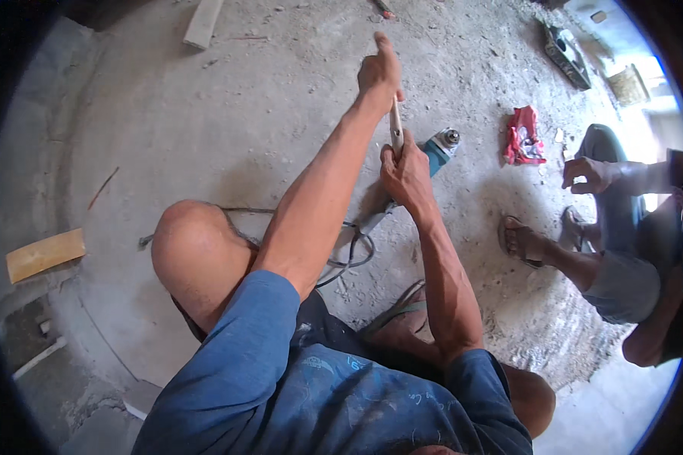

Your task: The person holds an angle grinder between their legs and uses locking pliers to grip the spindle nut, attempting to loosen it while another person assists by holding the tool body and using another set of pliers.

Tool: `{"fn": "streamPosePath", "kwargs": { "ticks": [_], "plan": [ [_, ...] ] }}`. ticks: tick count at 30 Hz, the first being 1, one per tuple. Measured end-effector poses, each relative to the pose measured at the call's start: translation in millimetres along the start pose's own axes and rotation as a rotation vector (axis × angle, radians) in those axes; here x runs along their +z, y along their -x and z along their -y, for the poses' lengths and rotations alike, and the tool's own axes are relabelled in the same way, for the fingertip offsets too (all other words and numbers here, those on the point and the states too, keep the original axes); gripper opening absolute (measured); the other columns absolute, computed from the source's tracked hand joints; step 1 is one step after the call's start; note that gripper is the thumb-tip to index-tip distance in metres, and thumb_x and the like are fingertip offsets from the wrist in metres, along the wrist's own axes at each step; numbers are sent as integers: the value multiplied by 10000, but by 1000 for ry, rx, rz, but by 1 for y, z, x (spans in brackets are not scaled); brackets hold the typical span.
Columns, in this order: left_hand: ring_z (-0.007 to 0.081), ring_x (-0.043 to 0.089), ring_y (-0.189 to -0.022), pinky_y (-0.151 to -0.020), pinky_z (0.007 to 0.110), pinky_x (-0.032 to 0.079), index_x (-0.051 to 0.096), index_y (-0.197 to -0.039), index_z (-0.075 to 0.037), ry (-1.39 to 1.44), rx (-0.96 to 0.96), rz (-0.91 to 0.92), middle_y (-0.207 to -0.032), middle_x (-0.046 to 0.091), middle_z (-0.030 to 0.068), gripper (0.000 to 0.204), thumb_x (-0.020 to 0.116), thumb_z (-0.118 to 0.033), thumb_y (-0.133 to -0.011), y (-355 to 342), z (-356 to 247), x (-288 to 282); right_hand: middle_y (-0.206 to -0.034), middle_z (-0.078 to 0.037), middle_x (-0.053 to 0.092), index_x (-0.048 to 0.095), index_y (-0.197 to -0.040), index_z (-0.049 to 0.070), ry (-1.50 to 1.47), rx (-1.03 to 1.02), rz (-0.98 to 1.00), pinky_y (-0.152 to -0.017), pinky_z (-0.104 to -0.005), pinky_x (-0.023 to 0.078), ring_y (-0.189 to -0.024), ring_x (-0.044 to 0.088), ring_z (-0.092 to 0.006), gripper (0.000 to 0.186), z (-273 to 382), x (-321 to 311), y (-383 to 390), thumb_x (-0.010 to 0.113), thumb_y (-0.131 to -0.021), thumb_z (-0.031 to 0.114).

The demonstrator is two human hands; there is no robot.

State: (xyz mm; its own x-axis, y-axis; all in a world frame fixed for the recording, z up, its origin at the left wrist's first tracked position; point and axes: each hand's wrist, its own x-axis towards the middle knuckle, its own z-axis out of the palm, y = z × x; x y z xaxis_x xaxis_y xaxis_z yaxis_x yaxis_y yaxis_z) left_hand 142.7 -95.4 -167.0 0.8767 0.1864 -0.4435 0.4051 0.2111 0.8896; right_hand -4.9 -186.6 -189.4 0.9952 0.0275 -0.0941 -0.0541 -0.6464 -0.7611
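Note:
My left hand (379, 72) is stretched out ahead, closed round the far part of a pale, slender wooden handle (396, 125). Closer to me, my right hand (408, 174) grips the near end of the same handle. Whatever the handle belongs to is hidden behind my left hand, so its kind does not show. Just beyond my right hand lies a teal angle grinder (439, 155) with a silver head and no disc visible. Its grey rear end and black cord (366, 254) run back across the floor between my legs.
To the right sits another person, a hand (588, 176) resting near the knee and a sandalled foot (525, 241) on the dusty floor. A crumpled red bag (522, 136), a dark tool-like object (565, 57), a bucket (628, 85), a wooden plank (203, 24) and a tan board (45, 255) lie around.

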Motion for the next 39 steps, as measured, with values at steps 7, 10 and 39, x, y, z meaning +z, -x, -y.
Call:
{"fn": "streamPosePath", "kwargs": {
  "ticks": [7,10,39],
  "plan": [
    [293,695,-892,-719,439,502,689,-942,18,-290,88,376,-884,695,176,730,499,-687,-918,0,2,28,-1139,-158,731,470,-1446,-35,-661,254,261,-731,-347,569,-969,716,-228,522,-26,-58,4,506,-932,51],
    [234,732,-783,-588,394,479,723,-903,-44,-330,60,489,-825,725,105,560,672,-601,-876,9,-2,20,-1273,-184,681,418,-1493,-32,-838,384,340,-807,-336,564,-1095,691,-241,579,-12,-86,6,489,-920,9],
    [295,757,-853,-767,413,646,718,-1002,77,185,-251,641,-944,747,207,366,853,-205,-811,33,30,60,-1345,-214,578,333,-1489,-79,-763,700,381,-1052,-423,563,-1208,620,-324,578,4,-168,25,431,-920,-98]
  ]
}}
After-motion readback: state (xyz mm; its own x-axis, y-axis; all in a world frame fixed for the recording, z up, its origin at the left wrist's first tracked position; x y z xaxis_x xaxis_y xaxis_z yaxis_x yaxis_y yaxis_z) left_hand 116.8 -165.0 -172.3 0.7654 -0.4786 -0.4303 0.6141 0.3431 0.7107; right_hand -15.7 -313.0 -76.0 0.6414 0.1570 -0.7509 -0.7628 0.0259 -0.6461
